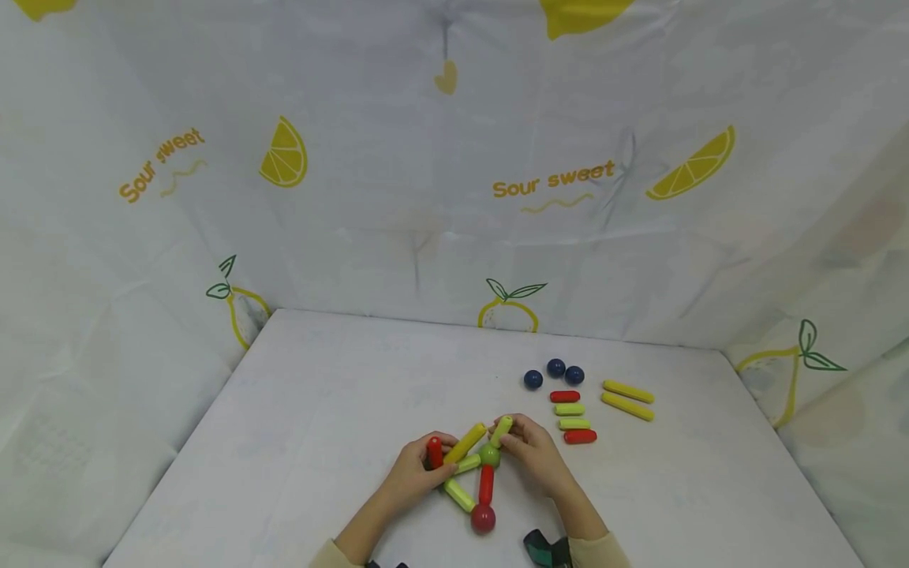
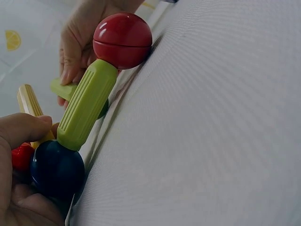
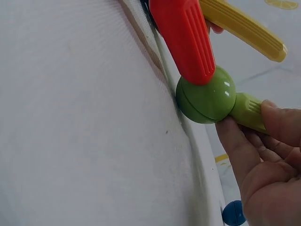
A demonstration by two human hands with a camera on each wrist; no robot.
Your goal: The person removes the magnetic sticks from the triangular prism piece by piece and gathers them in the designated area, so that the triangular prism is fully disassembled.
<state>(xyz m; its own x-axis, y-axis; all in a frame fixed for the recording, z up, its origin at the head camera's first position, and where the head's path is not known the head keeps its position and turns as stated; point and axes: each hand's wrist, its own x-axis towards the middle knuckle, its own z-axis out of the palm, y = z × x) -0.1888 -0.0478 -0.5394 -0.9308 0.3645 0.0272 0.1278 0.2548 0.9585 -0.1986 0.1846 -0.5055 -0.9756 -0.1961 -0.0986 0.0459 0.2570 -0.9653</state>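
Observation:
On the table stands a triangle of balls and rods. Its corners are a red ball [image 1: 483, 518], a green ball [image 1: 490, 455] and a blue ball [image 2: 57, 169]. A red rod [image 1: 486, 485] and two light green rods link them. My left hand [image 1: 414, 475] grips the blue ball's corner, mostly hiding it in the head view. A yellow rod [image 1: 465, 443] and a short red rod [image 1: 435, 453] rise from there. My right hand [image 1: 537, 455] pinches another light green rod [image 3: 249, 111] against the green ball, with the index fingertip by the ball.
Three loose blue balls [image 1: 556, 368] lie at the back right. Near them are several short red and light green rods [image 1: 570, 409] and two longer yellow rods [image 1: 628, 406]. A lemon-print cloth [image 1: 426, 237] hangs behind the white table [image 1: 319, 379].

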